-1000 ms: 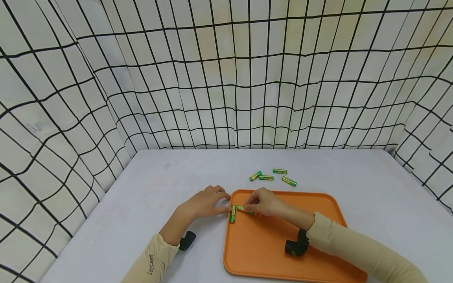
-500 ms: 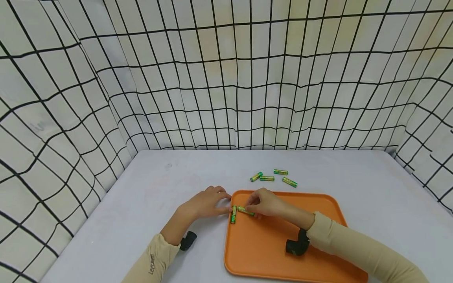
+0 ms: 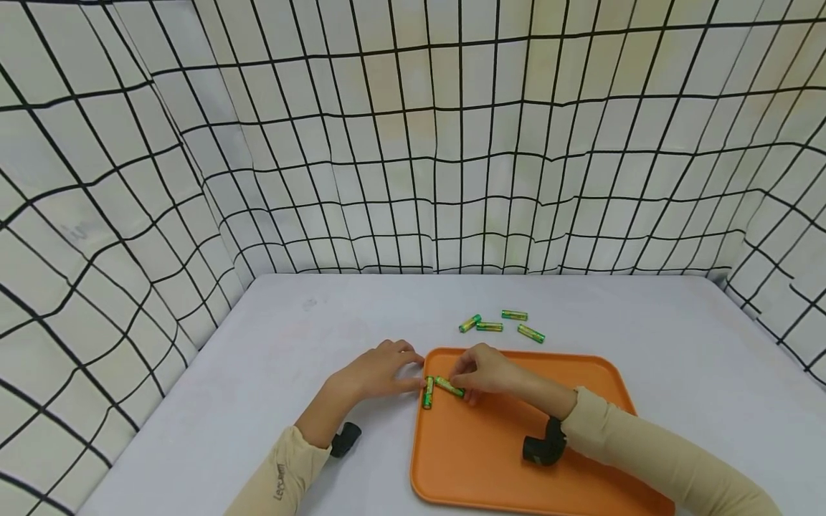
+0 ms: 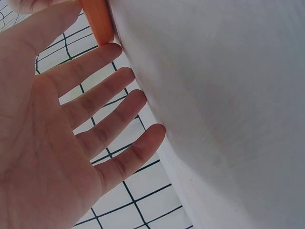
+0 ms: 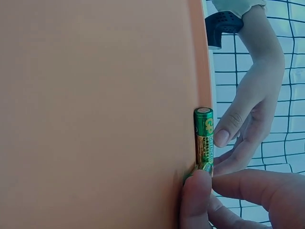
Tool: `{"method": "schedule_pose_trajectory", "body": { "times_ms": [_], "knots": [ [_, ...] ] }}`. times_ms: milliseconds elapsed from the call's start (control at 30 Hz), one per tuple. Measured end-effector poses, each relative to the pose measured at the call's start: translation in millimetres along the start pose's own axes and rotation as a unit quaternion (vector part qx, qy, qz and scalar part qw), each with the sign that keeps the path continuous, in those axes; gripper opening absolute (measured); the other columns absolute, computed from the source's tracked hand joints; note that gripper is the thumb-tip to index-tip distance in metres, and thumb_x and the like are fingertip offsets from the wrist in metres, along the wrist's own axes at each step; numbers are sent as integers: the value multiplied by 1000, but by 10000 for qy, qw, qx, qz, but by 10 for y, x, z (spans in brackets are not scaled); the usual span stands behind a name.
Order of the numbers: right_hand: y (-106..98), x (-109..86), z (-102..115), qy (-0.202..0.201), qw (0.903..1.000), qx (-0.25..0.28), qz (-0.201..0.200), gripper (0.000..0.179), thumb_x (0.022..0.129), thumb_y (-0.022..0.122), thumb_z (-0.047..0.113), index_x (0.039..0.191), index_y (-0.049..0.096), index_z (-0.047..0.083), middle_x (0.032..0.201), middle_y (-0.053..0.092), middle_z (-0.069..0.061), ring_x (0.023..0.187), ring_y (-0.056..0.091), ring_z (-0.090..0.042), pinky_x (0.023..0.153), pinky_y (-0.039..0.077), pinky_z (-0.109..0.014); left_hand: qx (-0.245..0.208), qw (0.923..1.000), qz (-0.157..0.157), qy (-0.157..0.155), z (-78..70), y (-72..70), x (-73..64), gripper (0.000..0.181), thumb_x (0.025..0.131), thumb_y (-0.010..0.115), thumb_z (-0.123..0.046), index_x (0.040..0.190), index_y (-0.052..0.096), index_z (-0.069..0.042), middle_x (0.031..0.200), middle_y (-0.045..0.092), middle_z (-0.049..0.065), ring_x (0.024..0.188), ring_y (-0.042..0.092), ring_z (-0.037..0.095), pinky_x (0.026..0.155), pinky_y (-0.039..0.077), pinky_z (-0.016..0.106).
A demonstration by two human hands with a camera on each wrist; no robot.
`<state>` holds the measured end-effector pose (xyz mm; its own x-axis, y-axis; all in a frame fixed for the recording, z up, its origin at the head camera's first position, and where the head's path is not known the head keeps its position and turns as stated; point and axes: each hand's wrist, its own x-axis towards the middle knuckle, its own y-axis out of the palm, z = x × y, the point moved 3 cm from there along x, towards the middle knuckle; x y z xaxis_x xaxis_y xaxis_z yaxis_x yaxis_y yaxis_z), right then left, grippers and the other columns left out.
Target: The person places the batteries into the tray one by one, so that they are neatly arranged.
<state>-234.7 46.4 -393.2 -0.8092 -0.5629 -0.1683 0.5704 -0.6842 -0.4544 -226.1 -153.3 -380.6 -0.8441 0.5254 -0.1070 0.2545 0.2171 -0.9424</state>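
Observation:
An orange tray (image 3: 477, 459) lies on the white tabletop. Along its left rim rests a green and gold AA battery (image 3: 429, 393), which the right wrist view shows with its GP lettering. My right hand (image 3: 487, 371) pinches a second battery (image 3: 449, 387) between thumb and fingertips, slanted just right of the first; in the right wrist view the thumb mostly hides it. With fingers spread, my left hand (image 3: 377, 373) rests at the tray's left edge, thumb tip beside the first battery. In the left wrist view, its fingertips (image 4: 155, 131) meet the white tabletop and the thumb reaches the tray.
Several more batteries (image 3: 489, 327) lie loose on the table behind the tray. A black wrist-worn device (image 3: 544, 444) hangs under the right wrist over the tray, and another (image 3: 345, 438) under the left. Black netting (image 3: 452, 158) over white walls surrounds the table.
The pinched battery has swung slightly, its right end now nearer the person, so it slants more. My left hand stays in place; the whole head view has shifted a little.

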Motion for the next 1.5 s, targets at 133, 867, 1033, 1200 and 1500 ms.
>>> {"method": "schedule_pose_trajectory", "body": {
  "times_ms": [133, 867, 1033, 1200, 1500],
  "knots": [
    [5, -1, -8, 39, 10000, 4, 57, 11, 92, 64, 4, 91, 69, -6, 67, 64, -8, 51, 62, -12, 53, 56, -30, -25, 10000, 5, -10, -1, 11, 0, 44, 92, 65, -40, 127, 64, -13, 129, 56, 7, 119, 51, 29, 101, 43, 48],
    [29, 16, -22, 289, 9995, -44, 95, 12, 91, 67, 8, 86, 71, -2, 67, 68, -6, 41, 56, -7, 45, 50, -23, 3, 10000, -33, 11, -10, 2, 10, 44, 92, 65, -42, 126, 65, -13, 129, 56, 7, 118, 51, 28, 100, 44, 48],
    [48, 19, -13, 133, 9997, 17, 204, 14, 91, 68, 11, 89, 72, -2, 70, 71, -9, 39, 55, -7, 44, 50, -23, 5, 9999, -70, 82, -1, 4, 14, 43, 93, 65, -42, 125, 65, -14, 127, 56, 7, 117, 52, 28, 98, 44, 49],
    [53, 34, -8, 76, 9997, 16, 237, 14, 90, 69, 12, 89, 71, -2, 70, 71, -9, 38, 55, -7, 42, 48, -21, 35, 9999, -79, 88, 0, 1, 17, 43, 93, 65, -42, 125, 65, -14, 127, 56, 7, 117, 52, 29, 98, 44, 49],
    [59, 55, -33, 179, 9991, 305, 244, 14, 91, 69, 12, 91, 66, -2, 69, 70, -10, 37, 54, -8, 41, 46, -21, 45, 9999, -61, 73, -10, -5, 18, 44, 92, 65, -42, 125, 65, -13, 128, 56, 7, 117, 52, 29, 99, 44, 49]
  ]
}}
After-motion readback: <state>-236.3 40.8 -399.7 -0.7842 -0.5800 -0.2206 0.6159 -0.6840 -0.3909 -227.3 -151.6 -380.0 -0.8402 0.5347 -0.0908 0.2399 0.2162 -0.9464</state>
